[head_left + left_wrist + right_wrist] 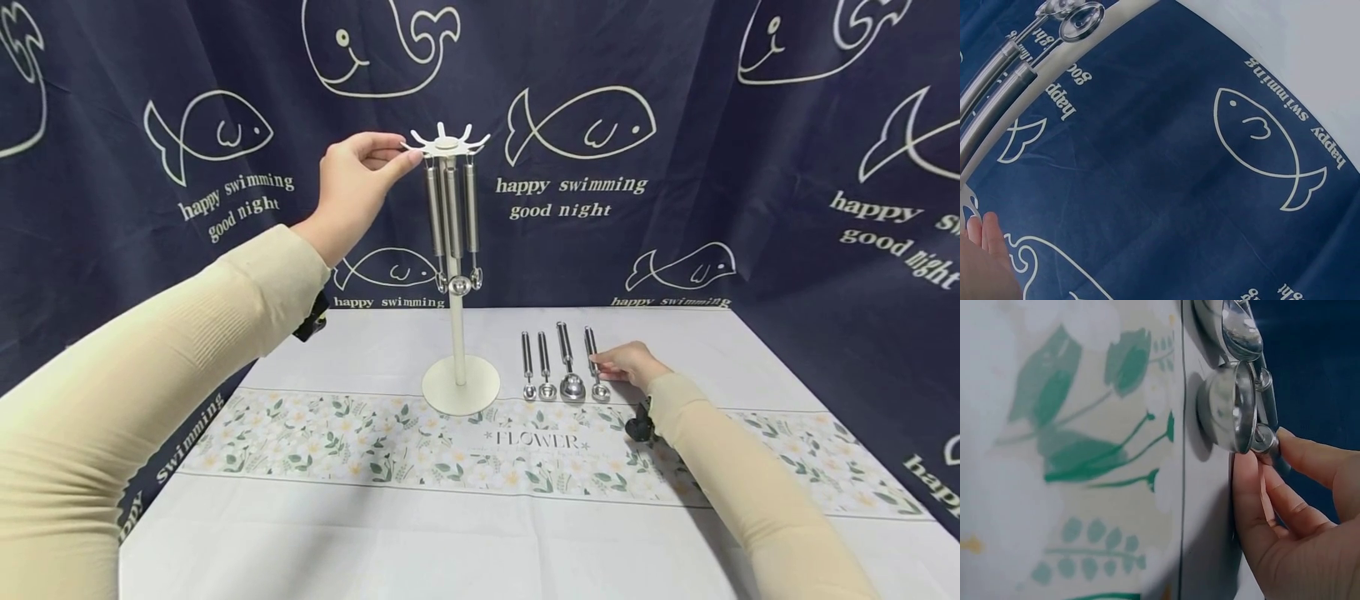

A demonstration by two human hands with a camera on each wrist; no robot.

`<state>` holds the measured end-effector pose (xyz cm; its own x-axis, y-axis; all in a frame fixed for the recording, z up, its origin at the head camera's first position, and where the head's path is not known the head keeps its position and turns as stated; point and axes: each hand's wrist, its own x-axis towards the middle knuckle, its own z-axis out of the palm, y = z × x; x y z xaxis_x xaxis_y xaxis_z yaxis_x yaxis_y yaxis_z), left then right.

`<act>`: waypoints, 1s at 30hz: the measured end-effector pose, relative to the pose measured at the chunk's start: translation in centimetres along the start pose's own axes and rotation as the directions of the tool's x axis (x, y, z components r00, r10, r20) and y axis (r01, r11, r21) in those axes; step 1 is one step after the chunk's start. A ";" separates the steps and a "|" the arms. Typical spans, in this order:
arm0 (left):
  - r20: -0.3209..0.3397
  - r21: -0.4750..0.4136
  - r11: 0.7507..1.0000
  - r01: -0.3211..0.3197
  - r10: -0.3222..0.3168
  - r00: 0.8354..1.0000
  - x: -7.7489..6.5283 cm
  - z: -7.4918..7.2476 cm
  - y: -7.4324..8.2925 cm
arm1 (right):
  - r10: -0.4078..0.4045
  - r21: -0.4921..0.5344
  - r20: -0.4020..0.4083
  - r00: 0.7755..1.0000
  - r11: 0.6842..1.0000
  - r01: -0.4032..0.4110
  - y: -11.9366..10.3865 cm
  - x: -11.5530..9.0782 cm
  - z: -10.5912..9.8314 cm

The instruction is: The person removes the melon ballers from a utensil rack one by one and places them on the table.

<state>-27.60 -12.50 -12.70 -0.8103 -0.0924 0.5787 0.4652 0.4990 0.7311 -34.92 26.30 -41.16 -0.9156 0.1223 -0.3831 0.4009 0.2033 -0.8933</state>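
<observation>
Stand [461, 392]: upright on the table [337, 542], left of the loose pieces, three hanging spoons [453, 217] on its hooks.
Left hand [352, 179]: thumb and finger pinching the stand's hooked top at its left edge.
Right hand [630, 365]: thumb and fingers pinching the handle of the rightmost spoon [591, 344].
Other spoons [544, 354]: three, lying just left of it.
Pick-up: apparently under way; the next move calls for a lift clear of its neighbour, stand kept steady.

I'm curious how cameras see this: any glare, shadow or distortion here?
Head view: soft shadows across the floral strip; right wrist view: bright glints on the nearest spoon bowl, a shadow beside it; left wrist view: hanging handles and stand pole look bowed, likely lens distortion.
</observation>
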 end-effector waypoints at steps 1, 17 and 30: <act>0.002 -0.004 1.000 0.004 -0.004 1.000 0.0 0.0 0.0 | 0.002 -0.015 -0.005 1.000 1.000 -0.003 -0.1 0.1 0.0; 0.027 -0.083 0.996 0.031 -0.029 0.999 -0.2 -0.1 0.2 | 0.039 -0.080 -0.062 0.997 0.996 -0.044 -0.4 0.6 0.1; 0.031 -0.123 0.992 0.020 -0.017 0.999 -0.1 -0.1 -0.1 | 0.041 -0.136 -0.118 0.992 0.989 -0.057 -0.5 0.6 0.2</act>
<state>-27.58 -12.61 -12.84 -0.8287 -0.0736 0.5549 0.4890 0.3870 0.7817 -35.67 26.06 -40.97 -0.8881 0.2448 -0.3890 0.4533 0.3260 -0.8296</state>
